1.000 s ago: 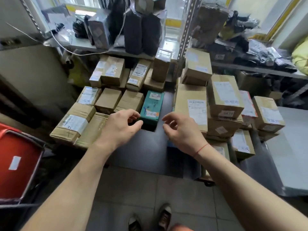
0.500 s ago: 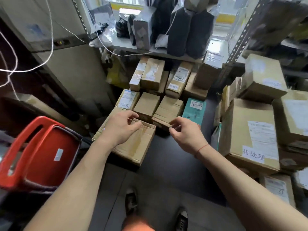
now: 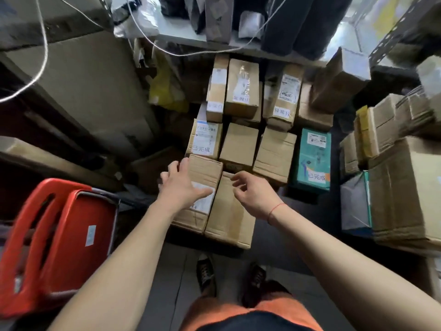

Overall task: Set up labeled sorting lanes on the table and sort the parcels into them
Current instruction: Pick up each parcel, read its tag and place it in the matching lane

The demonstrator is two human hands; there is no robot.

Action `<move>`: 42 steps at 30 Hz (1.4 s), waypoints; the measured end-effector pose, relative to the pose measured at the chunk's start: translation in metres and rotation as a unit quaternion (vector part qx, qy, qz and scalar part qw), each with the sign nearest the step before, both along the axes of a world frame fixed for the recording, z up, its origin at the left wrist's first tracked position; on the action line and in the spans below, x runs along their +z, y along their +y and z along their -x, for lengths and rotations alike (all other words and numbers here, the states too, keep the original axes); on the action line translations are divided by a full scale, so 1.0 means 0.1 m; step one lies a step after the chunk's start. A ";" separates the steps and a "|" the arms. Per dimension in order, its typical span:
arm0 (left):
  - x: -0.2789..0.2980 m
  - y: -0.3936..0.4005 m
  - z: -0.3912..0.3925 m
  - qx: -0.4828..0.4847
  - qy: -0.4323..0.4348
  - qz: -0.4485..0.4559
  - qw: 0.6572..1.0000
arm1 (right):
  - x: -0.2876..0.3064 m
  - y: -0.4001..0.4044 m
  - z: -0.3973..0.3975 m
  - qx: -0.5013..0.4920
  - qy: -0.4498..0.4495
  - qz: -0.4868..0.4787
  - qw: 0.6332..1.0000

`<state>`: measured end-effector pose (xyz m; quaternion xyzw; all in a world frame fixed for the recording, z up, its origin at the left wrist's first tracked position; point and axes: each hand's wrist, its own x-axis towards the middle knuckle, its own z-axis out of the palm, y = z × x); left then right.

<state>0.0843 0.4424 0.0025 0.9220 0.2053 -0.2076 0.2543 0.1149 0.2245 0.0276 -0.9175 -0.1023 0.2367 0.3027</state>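
Most brown cardboard parcels (image 3: 238, 144) apparently sit labelled in rows toward twelve o'clock, while the left hand (image 3: 181, 185), spread wide, and half-curled, empty right hand (image 3: 253, 189) hover over two nearer boxes (image 3: 214, 211).

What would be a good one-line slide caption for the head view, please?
Both hands, left hand and right hand, open over two cardboard boxes beside a teal parcel.

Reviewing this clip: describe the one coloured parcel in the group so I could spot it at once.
Start at the cluster of brown cardboard boxes below the metal shelf. On its right edge, beyond the right hand, lies the teal box. It alone is not brown, with a white label on top and a handwritten tag near its lower end.
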 end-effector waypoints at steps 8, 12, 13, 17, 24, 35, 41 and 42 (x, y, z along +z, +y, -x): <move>-0.37 -0.34 0.15 0.030 0.014 -0.056 0.998 | -0.22 0.31 0.00 -0.009 0.045 0.009 0.999; -0.17 -0.16 0.12 0.060 -0.004 -0.022 0.998 | -0.27 0.26 0.03 -0.022 0.053 -0.015 0.998; -0.07 -0.07 0.11 0.071 -0.012 -0.001 0.997 | -0.26 0.24 0.04 -0.030 0.056 -0.028 0.998; 0.50 0.32 0.03 0.102 -0.057 0.134 0.984 | -0.19 0.21 0.02 -0.077 0.107 -0.149 0.980; 0.82 0.32 -0.01 0.158 -0.092 0.541 0.821 | 0.09 0.07 -0.22 -0.104 0.316 -0.429 0.840; 0.75 -0.08 -0.13 0.126 -0.067 0.575 0.806 | 0.26 -0.31 -0.32 -0.177 0.285 -0.465 0.819; 0.78 -0.14 -0.14 0.132 -0.089 0.477 0.864 | 0.21 -0.39 -0.37 -0.212 0.242 -0.430 0.843; 0.79 -0.15 -0.13 0.132 -0.084 0.480 0.863 | 0.21 -0.40 -0.36 -0.216 0.246 -0.428 0.843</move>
